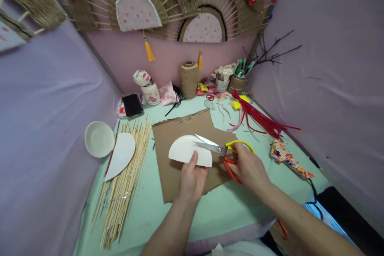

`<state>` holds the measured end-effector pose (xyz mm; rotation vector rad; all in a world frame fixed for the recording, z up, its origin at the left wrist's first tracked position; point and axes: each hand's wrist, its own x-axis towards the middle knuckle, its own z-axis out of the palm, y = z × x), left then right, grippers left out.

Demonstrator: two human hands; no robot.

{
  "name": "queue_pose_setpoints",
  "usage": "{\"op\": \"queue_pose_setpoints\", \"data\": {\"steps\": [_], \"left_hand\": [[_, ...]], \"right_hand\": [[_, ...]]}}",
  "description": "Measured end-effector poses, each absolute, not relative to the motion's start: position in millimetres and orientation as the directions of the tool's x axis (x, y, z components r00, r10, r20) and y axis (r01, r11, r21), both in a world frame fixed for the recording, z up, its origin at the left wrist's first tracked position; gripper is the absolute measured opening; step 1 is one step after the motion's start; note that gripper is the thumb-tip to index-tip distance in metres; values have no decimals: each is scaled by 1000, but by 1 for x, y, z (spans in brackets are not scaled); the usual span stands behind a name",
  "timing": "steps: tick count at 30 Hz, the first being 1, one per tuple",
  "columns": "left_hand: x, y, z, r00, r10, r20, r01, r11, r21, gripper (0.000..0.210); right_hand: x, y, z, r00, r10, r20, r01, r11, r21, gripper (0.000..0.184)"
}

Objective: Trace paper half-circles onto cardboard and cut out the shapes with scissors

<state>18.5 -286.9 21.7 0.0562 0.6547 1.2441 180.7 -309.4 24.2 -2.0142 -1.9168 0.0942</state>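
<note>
My left hand (pixel 193 178) pinches a white half-round paper plate (pixel 183 148) by its lower edge, thumb on top. In my right hand (pixel 250 166) is a pair of scissors (pixel 222 151) with one yellow and one orange handle. Their blades are spread and reach over the right part of the half plate; whether the paper lies between them I cannot tell. Both hands are above a piece of brown cardboard (pixel 168 176) on the table. A second white half-round piece (pixel 121 154) rests on a bundle of thin wooden sticks (pixel 120 200) to the left.
Paper plates (pixel 99 139) stand at the left edge. Along the back are a black pad (pixel 132 105), a jar (pixel 151 93), a twine spool (pixel 189 80) and a pot of tools (pixel 239 83). Red pipe cleaners (pixel 261 118) and a flowered glue gun (pixel 289 159) lie right.
</note>
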Motion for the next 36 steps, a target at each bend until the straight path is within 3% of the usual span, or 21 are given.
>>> {"op": "queue_pose_setpoints", "data": {"steps": [9,14,17,20,27,36], "left_hand": [[20,-287,23,198,877,-438,-864,367,345,29],[20,-287,21,205,863,-461,-867,379,324,28],[19,-287,21,205,862,-463,-863,382,330,28],[19,-286,21,191,860,-472,-861,378,341,28],[19,-287,22,142,851,-505,-828,382,410,34],[22,-287,17,137,824,-550,-795,423,435,32]], "right_hand": [[179,-311,24,112,980,162,924,-43,-379,23],[186,-301,28,266,961,73,770,-166,-616,31],[203,-285,31,328,942,65,713,-202,-672,35],[230,-260,33,382,920,83,744,-253,-619,37],[282,-194,38,510,856,80,826,-461,-324,35],[272,-130,18,446,895,-16,857,-432,-280,37]]}}
